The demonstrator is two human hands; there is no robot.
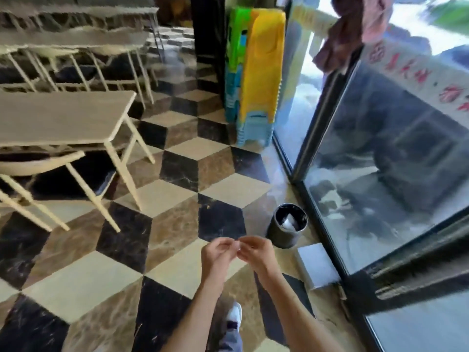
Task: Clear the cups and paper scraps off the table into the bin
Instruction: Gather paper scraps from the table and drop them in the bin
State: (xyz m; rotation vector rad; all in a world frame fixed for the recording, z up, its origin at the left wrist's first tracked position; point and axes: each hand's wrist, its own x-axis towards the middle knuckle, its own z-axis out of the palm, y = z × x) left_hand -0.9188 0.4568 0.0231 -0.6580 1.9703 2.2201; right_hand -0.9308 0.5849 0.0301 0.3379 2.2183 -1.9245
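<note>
A small black round bin (286, 226) stands on the floor by the glass door, with something white inside it (289, 223). My left hand (219, 255) and my right hand (255, 251) are held together in front of me, a short way left of and nearer than the bin. Their fingertips meet and seem to pinch a tiny pale scrap (237, 246); blur hides what it is. The light wooden table (63, 118) at the left shows a bare top.
Chairs (38, 168) are tucked under the table, and more tables stand behind it. Stacked coloured plastic stools (256, 77) rest against the wall. A glass sliding door (380, 148) runs along the right. A white box (316, 265) lies near the bin.
</note>
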